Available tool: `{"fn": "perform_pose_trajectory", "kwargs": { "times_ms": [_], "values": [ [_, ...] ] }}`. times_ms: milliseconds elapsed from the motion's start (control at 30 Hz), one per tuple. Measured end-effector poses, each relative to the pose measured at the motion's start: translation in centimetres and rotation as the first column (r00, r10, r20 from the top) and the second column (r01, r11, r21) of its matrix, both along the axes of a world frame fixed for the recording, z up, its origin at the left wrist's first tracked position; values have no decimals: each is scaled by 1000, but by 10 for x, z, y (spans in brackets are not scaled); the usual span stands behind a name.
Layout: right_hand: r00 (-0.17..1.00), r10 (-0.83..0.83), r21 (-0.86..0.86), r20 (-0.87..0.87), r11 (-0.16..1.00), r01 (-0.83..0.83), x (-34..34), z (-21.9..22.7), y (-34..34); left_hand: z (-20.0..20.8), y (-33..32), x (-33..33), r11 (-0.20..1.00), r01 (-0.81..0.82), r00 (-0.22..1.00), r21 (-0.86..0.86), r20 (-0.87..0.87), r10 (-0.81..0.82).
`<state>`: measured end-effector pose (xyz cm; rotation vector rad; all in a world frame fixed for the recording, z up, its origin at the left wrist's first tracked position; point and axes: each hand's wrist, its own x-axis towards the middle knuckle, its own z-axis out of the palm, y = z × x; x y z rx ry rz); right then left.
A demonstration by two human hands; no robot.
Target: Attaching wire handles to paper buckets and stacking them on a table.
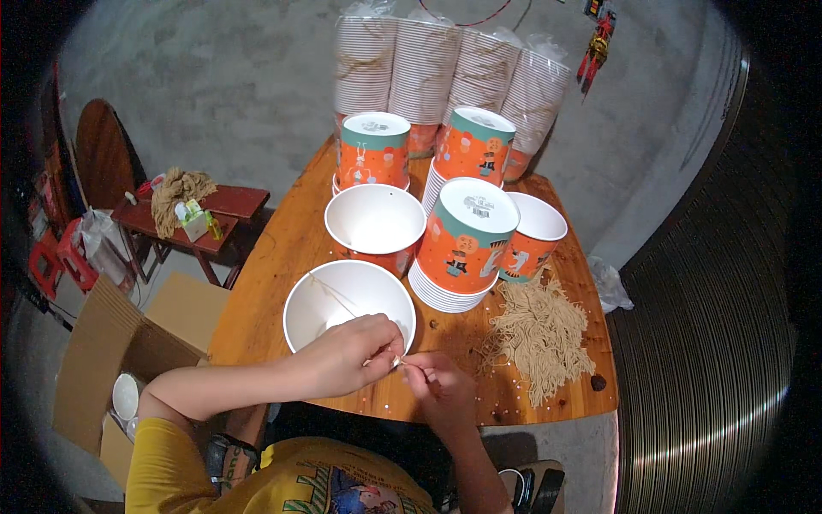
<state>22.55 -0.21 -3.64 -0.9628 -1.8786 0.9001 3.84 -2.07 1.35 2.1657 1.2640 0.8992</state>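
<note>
A white-lined paper bucket [306, 308] stands open end up at the near side of the wooden table [257, 300]. A beige cord [336, 295] runs across its inside toward its near right rim. My left hand [355, 351] reaches over the bucket, with thumb and fingers pinched on the cord at that rim. Just to the right, my right hand [439, 387] is closed on the end of the cord, its fingertips almost touching the left ones. A small whitish bit shows between them, too small to name. Right of the buckets lies a loose pile of beige cords [544, 334].
Behind stand another open bucket [374, 218], an upside-down orange bucket stack [467, 248] and more orange buckets [377, 150]. Tall plastic-wrapped bucket stacks [419, 73] line the wall. A cardboard box [103, 360] sits left, near a red bench [235, 201]. A ribbed shutter [711, 325] rises right.
</note>
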Motion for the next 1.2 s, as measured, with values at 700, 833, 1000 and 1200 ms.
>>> {"fn": "perform_pose_trajectory", "kwargs": {
  "times_ms": [700, 833, 1000, 1200],
  "values": [
    [973, 37, 345, 230, 931, -117, 4, 19, 5, 10, -15, -9, 976, -81, 996, -201, -58, 70],
    [982, 30, 418, 187, 902, -108, 5, 25, 16, 10, -25, -16, 983, 1, 979, -182, -198, -37],
    [981, 35, 396, 189, 912, -109, 2, 27, 23, 11, -31, -29, 998, 38, 955, -52, -294, -52],
    [978, 179, 209, 105, 958, -197, -17, 44, 13, 4, -35, -37, 999, -42, 996, 15, -84, 43]
  ]
}}
